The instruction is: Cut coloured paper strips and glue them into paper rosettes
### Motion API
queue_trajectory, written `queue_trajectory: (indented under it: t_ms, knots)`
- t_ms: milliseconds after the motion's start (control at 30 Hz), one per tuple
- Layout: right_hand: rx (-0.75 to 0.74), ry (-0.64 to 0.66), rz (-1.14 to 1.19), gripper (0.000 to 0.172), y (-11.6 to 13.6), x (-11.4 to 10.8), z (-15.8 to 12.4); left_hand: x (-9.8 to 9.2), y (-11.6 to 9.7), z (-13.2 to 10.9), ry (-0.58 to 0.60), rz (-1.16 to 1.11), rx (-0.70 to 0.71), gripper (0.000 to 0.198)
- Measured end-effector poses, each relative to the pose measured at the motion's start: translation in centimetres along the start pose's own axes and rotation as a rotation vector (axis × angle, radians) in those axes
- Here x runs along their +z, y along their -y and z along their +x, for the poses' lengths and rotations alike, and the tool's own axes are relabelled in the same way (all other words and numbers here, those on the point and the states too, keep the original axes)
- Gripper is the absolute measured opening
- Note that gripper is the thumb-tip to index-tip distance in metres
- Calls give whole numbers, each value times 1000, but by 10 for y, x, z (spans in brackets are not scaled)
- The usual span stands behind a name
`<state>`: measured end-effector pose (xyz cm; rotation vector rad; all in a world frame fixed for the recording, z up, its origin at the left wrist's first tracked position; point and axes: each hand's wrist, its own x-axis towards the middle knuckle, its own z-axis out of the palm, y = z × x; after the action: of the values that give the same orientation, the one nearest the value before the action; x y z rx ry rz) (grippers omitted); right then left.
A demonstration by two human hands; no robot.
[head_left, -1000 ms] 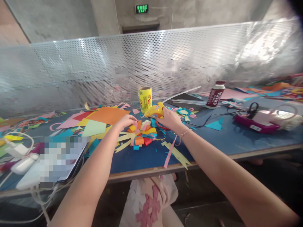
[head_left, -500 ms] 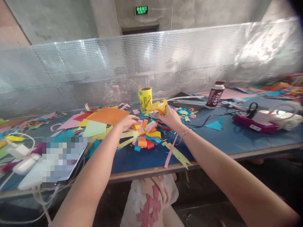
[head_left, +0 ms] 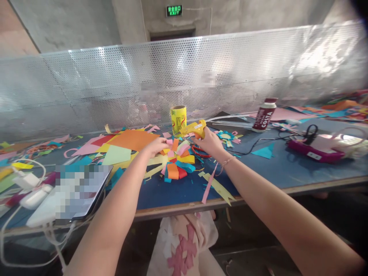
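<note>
My right hand (head_left: 212, 142) is wrapped round a yellow glue gun (head_left: 193, 128), whose nozzle points left, in front of a yellow cardboard tube (head_left: 178, 119). My left hand (head_left: 156, 147) is closed at the left edge of a cluster of coloured paper loops (head_left: 173, 172) in orange, pink, blue, yellow and red. Its fingertips press on the loops, though their far side is partly hidden. Red-handled scissors (head_left: 201, 151) lie beneath my right hand. A blue paper flower (head_left: 225, 135) sits just beyond that hand.
Orange paper (head_left: 135, 140) and scraps spread leftward. A tablet or phone with a blurred screen (head_left: 86, 195) and white cables are at the near left. A maroon bottle (head_left: 263, 115) and a purple power strip (head_left: 314, 151) stand right. Perforated metal panel (head_left: 115, 84) closes the back.
The view has shifted slightly, so the table things appear a little further right. Both hands keep nearly the same places, with the glue gun still held over the paper loops.
</note>
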<state>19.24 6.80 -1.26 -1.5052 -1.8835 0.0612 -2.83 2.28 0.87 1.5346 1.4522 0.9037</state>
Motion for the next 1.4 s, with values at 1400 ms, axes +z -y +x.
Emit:
queue_trajectory:
  t_ms: [1400]
  knots:
    - [-218, -211, -214, 31, 12, -9, -9, 4, 9, 13, -550, -306, 94, 18]
